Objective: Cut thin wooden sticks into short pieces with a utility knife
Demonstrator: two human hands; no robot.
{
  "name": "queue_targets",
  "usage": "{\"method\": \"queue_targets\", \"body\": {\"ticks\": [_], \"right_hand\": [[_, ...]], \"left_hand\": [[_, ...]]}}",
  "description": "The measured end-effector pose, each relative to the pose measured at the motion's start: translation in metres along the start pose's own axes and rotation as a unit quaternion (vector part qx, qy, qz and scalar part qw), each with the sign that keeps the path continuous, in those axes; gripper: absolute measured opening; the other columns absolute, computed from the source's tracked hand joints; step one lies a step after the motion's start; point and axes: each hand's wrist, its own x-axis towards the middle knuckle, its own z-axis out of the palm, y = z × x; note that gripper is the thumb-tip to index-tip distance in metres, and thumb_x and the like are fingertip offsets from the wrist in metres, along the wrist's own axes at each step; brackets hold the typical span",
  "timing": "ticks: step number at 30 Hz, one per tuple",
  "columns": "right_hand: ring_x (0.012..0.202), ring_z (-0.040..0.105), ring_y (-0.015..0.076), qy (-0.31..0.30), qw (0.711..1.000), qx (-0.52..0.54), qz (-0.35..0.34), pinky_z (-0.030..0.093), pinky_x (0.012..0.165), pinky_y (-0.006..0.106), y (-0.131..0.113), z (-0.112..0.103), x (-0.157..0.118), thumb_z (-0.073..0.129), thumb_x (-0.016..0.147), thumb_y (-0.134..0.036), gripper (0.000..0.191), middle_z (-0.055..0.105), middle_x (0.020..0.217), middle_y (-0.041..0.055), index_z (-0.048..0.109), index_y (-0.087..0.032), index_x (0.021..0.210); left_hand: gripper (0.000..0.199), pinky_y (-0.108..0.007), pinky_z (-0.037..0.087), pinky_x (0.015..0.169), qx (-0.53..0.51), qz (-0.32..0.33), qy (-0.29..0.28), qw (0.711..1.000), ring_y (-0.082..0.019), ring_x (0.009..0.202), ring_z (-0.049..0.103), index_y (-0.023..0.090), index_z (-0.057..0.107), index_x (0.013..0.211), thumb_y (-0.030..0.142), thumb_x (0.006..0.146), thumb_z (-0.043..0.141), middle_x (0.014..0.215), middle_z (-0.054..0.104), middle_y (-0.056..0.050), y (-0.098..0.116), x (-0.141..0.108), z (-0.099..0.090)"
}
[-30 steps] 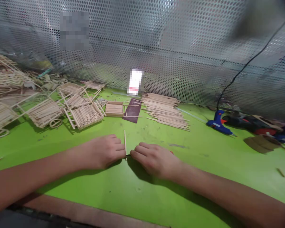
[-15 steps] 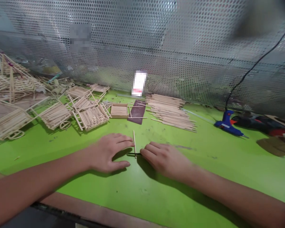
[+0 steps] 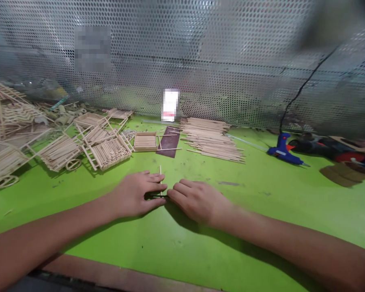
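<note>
Green workbench [image 3: 246,235], and the left hand [image 3: 135,194] and right hand [image 3: 197,200] meet, fingers loosely curled, at a thin wooden stick [image 3: 160,178]; any grip impossible to call!

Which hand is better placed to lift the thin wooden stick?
Probably left: the left hand lies over the thin pale wooden stick, while the right hand stops just beside it.

Small craft workshop, going by the green workbench [image 3: 261,211] against a perforated metal sheet [image 3: 231,61], with stacked wooden sticks [image 3: 211,140] at the far centre, stick-built model carts [image 3: 61,152] far left, and a blue hot glue gun [image 3: 282,150] right.
</note>
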Motion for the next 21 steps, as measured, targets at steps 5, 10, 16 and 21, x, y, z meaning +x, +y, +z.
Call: {"method": "queue_targets", "body": {"ticks": [5, 10, 16, 21], "right_hand": [[0.084, 0.059, 0.0206, 0.007, 1.000, 0.010, 0.001, 0.046, 0.070, 0.033, 0.0017, -0.0010, -0.0046, 0.053, 0.101, -0.011, 0.016, 0.069, 0.091, 0.0055, 0.063, -0.016, 0.112], [0.080, 0.056, 0.0202, 0.012, 0.999, 0.039, 0.000, 0.043, 0.066, 0.034, 0.0040, -0.0062, -0.0099, 0.059, 0.098, -0.011, 0.015, 0.067, 0.090, 0.0034, 0.063, -0.016, 0.111], [0.078, 0.055, 0.0193, 0.006, 0.998, 0.058, 0.010, 0.042, 0.067, 0.033, 0.0058, -0.0059, -0.0088, 0.061, 0.096, -0.009, 0.015, 0.066, 0.088, 0.0023, 0.064, -0.017, 0.108], [0.080, 0.056, 0.0197, 0.008, 0.998, 0.070, -0.004, 0.044, 0.070, 0.032, 0.0076, -0.0036, -0.0069, 0.061, 0.094, -0.006, 0.017, 0.066, 0.086, 0.0028, 0.064, -0.017, 0.107]], "left_hand": [[0.042, -0.055, 0.051, 0.116, -0.001, 0.010, 0.001, 1.000, -0.031, 0.128, 0.069, 0.020, 0.076, 0.129, 0.046, 0.097, 0.071, 0.142, 0.065, -0.014, -0.0020, 0.0000, 0.0004], [0.044, -0.057, 0.051, 0.114, -0.008, 0.017, -0.006, 1.000, -0.032, 0.128, 0.069, 0.020, 0.075, 0.130, 0.049, 0.097, 0.071, 0.143, 0.066, -0.014, -0.0033, -0.0021, -0.0018], [0.041, -0.043, 0.053, 0.086, 0.001, 0.071, 0.043, 0.997, -0.025, 0.095, 0.070, 0.014, 0.073, 0.113, 0.040, 0.112, 0.042, 0.107, 0.078, -0.011, -0.0018, -0.0073, -0.0076], [0.024, -0.033, 0.039, 0.069, 0.036, 0.115, 0.024, 0.992, -0.017, 0.073, 0.054, 0.017, 0.066, 0.089, 0.029, 0.107, 0.057, 0.081, 0.065, -0.002, -0.0033, -0.0042, -0.0071]]}}
